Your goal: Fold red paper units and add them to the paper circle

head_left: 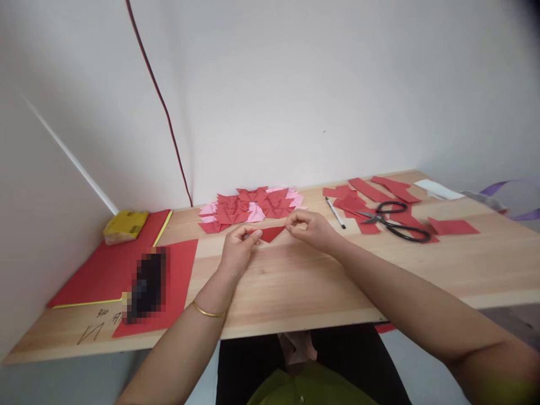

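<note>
Bare-armed, we reach forward, left forearm (181,340) and right forearm (396,281) angled together. Our left hand (237,247) pinches between thumb and fingers, thumb uppermost; our right hand (310,229) faces it, just apart, knuckles arched, thumb and forefinger pinched.

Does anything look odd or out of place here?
Black writing sits directly on the wooden tabletop at left, an unusual spot; the scissors lie open on scattered red paper pieces, looking untidy. Nothing looks spilled.
</note>
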Demonstrator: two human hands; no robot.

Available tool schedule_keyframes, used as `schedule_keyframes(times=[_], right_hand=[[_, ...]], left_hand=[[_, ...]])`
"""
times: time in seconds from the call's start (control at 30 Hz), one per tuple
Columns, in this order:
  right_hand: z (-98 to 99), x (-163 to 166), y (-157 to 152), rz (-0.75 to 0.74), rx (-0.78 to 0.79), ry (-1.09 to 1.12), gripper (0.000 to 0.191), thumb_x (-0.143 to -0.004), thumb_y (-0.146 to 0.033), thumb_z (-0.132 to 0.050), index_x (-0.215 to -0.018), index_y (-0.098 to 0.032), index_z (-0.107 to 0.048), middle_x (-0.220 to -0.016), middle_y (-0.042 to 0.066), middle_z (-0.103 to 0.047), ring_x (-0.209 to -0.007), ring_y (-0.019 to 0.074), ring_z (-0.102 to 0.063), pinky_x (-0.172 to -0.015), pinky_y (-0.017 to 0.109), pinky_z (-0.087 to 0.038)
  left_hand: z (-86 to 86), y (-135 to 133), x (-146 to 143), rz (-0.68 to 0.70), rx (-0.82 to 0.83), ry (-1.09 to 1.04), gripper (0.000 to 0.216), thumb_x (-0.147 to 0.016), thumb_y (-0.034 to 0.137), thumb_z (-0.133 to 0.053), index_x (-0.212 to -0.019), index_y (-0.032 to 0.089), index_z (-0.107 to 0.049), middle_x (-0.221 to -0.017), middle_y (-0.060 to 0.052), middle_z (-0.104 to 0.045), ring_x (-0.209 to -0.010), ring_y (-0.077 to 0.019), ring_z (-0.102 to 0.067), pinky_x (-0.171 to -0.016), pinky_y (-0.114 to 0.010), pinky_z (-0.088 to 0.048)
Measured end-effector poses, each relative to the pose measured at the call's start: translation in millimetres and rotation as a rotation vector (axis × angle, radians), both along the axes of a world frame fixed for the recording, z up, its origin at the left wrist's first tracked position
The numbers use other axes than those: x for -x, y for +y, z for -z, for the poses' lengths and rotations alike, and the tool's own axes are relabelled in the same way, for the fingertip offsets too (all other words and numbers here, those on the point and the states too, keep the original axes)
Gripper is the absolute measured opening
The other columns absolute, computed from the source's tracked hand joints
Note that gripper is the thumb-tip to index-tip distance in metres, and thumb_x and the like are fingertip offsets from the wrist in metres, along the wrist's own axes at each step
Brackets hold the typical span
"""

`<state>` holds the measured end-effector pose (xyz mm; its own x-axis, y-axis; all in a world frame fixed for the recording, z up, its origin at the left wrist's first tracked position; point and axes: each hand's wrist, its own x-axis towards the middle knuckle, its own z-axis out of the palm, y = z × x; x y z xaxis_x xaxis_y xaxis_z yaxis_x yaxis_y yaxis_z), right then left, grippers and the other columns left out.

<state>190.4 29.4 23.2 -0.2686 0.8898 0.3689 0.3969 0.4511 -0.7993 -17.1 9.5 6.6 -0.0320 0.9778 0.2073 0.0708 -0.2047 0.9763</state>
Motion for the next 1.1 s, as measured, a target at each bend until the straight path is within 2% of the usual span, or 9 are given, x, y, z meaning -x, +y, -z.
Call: schedule_keyframes(times=[0.2,0.37,0.47,0.6,0.73,0.9,1.1], right_hand=[[-1.0,-2.2,0.8,-0.030,0.099,0.081,0.011,-0.075,-0.028,-0.056,-0.073,-0.018,-0.059,-0.072,0.001,-0.059,-0.068,0.0138,-0.053,-0.065,0.027,-0.042],[1.8,0.2,0.4,-0.151,0.234,0.280,0.020,-0.073,-0.033,-0.061,-0.085,-0.018,-0.057,-0.077,0.001,-0.058,-0.069,0.0126,-0.052,-0.065,0.026,-0.042],[4.4,2.5,-0.2,-0.189,0.274,0.303,0.024,-0.072,-0.035,-0.064,-0.088,-0.017,-0.057,-0.077,0.001,-0.057,-0.067,0.0121,-0.052,-0.064,0.026,-0.042],[6.9,2.8,0.1,-0.141,0.250,0.244,0.023,-0.074,-0.039,-0.062,-0.078,-0.017,-0.058,-0.066,-0.001,-0.054,-0.059,0.0106,-0.047,-0.056,0.025,-0.038],[7.4,1.5,1.2,-0.089,0.211,0.231,0.023,-0.075,-0.040,-0.061,-0.074,-0.017,-0.058,-0.066,-0.001,-0.054,-0.059,0.0105,-0.046,-0.055,0.024,-0.036],[6.3,1.7,0.9,-0.069,0.258,0.245,0.023,-0.074,-0.039,-0.062,-0.072,-0.016,-0.057,-0.063,-0.003,-0.051,-0.056,0.0093,-0.043,-0.054,0.023,-0.033],[4.9,2.6,0.8,-0.066,0.335,0.281,0.025,-0.072,-0.040,-0.063,-0.071,-0.016,-0.057,-0.060,-0.004,-0.049,-0.054,0.0085,-0.040,-0.052,0.023,-0.030]], left_hand=[[-0.2,0.4,-0.8,0.048,0.052,-0.103,0.017,-0.068,0.029,-0.071,-0.076,0.015,-0.067,-0.058,0.002,-0.059,-0.057,-0.0100,-0.053,-0.063,-0.023,-0.041],[-2.0,0.1,-2.1,0.064,0.121,-0.227,0.018,-0.066,0.028,-0.072,-0.078,0.015,-0.066,-0.055,0.003,-0.057,-0.055,-0.0090,-0.052,-0.062,-0.023,-0.042],[-2.5,-0.6,-3.1,0.073,0.135,-0.241,0.019,-0.065,0.028,-0.073,-0.077,0.015,-0.066,-0.056,0.002,-0.058,-0.055,-0.0089,-0.052,-0.061,-0.023,-0.043],[-1.9,-1.1,-4.1,0.081,0.158,-0.234,0.020,-0.064,0.029,-0.074,-0.074,0.014,-0.065,-0.058,0.001,-0.060,-0.055,-0.0096,-0.054,-0.061,-0.023,-0.043],[-1.2,-0.4,-3.6,0.082,0.146,-0.232,0.020,-0.065,0.029,-0.073,-0.075,0.014,-0.065,-0.058,0.001,-0.061,-0.057,-0.0101,-0.055,-0.064,-0.025,-0.045],[-1.9,0.8,-3.3,0.025,0.130,-0.259,0.019,-0.064,0.030,-0.073,-0.070,0.014,-0.064,-0.055,0.002,-0.059,-0.056,-0.0091,-0.054,-0.063,-0.023,-0.044],[-2.5,1.9,-4.4,0.039,0.154,-0.366,0.022,-0.064,0.032,-0.073,-0.068,0.013,-0.063,-0.056,0.001,-0.059,-0.055,-0.0082,-0.053,-0.064,-0.023,-0.045]])
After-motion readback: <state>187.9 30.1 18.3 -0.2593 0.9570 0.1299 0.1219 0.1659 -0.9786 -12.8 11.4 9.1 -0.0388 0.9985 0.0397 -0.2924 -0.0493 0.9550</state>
